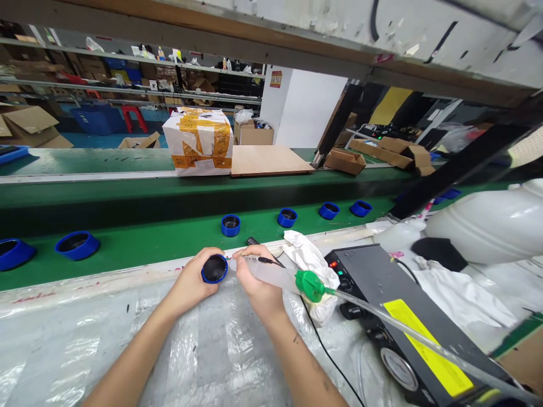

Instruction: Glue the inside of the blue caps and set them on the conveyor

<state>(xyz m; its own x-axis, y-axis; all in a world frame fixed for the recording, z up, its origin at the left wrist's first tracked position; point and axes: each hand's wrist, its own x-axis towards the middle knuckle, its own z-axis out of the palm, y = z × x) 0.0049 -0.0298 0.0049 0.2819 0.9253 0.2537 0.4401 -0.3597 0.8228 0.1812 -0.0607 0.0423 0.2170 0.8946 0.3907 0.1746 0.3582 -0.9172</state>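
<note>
My left hand point(189, 284) grips a round blue cap point(214, 268) with a black centre. My right hand point(257, 277) holds a translucent dispensing syringe point(275, 276) with its thin tip at the cap's right edge. A green end fitting point(310, 285) closes the syringe's rear and joins a clear hose point(407, 323), which runs to a black dispenser unit point(365, 271) with a yellow label. A crumpled white cloth point(307, 254) lies just beyond my right hand.
Several blue caps point(231, 225) stand in a row on a green conveyor belt point(139, 246) ahead of my hands. Clear plastic sheeting point(203, 353) covers the bench below. A large white plastic jug point(487, 223) stands at right. A tape-wrapped carton point(197, 141) sits beyond the belt.
</note>
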